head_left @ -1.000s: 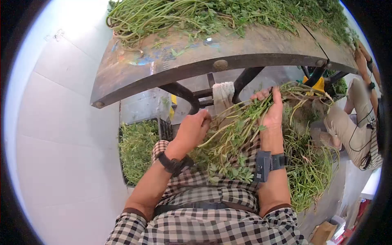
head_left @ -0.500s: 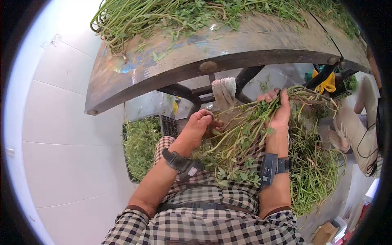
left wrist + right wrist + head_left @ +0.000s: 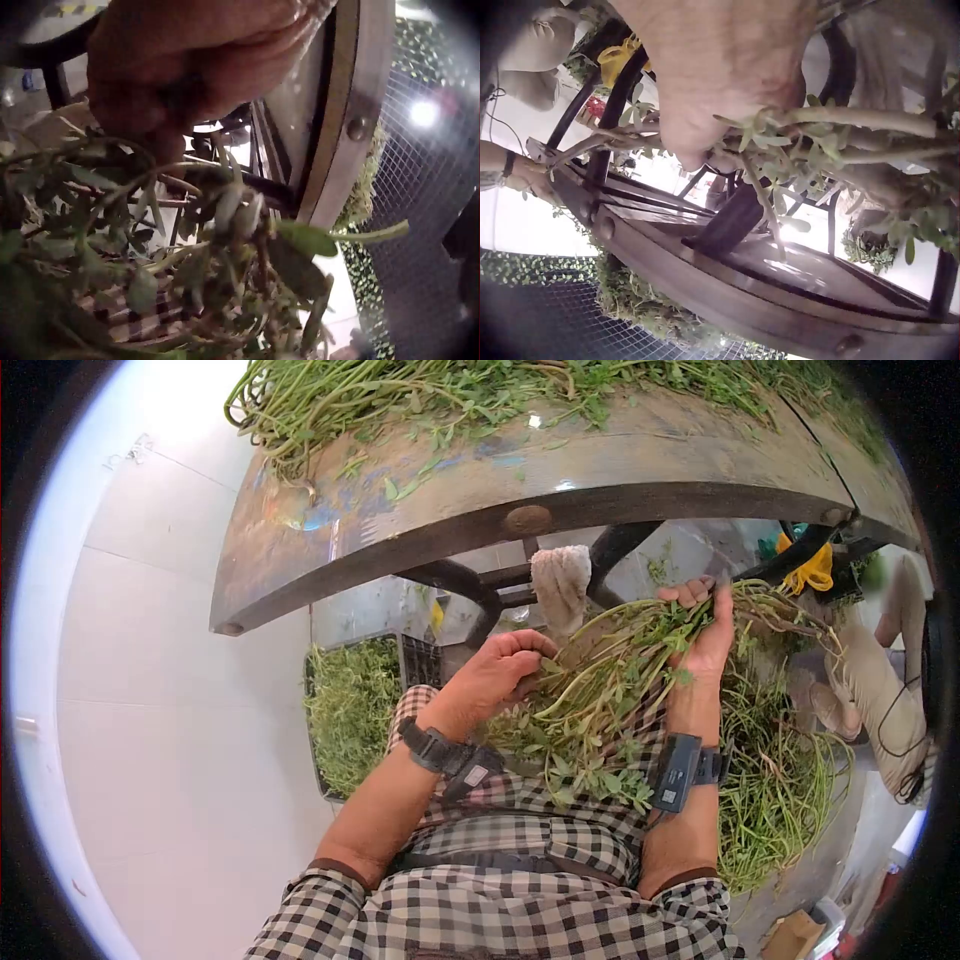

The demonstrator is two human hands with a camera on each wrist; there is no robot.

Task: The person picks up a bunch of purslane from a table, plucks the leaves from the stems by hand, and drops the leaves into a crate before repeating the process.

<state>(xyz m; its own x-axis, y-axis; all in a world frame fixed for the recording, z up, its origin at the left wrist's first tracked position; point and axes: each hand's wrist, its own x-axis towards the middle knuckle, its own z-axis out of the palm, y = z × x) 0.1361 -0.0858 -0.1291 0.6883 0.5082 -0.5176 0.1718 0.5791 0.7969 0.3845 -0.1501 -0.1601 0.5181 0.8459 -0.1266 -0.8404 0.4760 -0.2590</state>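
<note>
A bunch of leafy green stems [image 3: 610, 670] hangs over the person's lap, its brownish ends pointing right. The right hand [image 3: 708, 630] grips it around the stems, thumb up. At the bunch's left side, the left hand [image 3: 500, 675] has its fingers curled in and pinches at a stem. In the left wrist view, the left hand [image 3: 195, 67] is bent above leaves and thin stems [image 3: 225, 225]; its fingertips are partly in shadow. The right wrist view has the right hand [image 3: 727, 67] over the thick stems [image 3: 855, 120].
A wooden table [image 3: 450, 490] bearing piled greens [image 3: 480, 395] stands in front. Below left is a black crate [image 3: 420, 660] of greens; a cloth [image 3: 560, 585] hangs under the table edge. More stems [image 3: 780, 790] lie at right, near another person's legs [image 3: 875, 680] and a yellow bag [image 3: 812, 570].
Both hands and the bunch have shifted right in the head view. The left hand's fingers, spread more half a second ago, are now drawn together at the stems.
</note>
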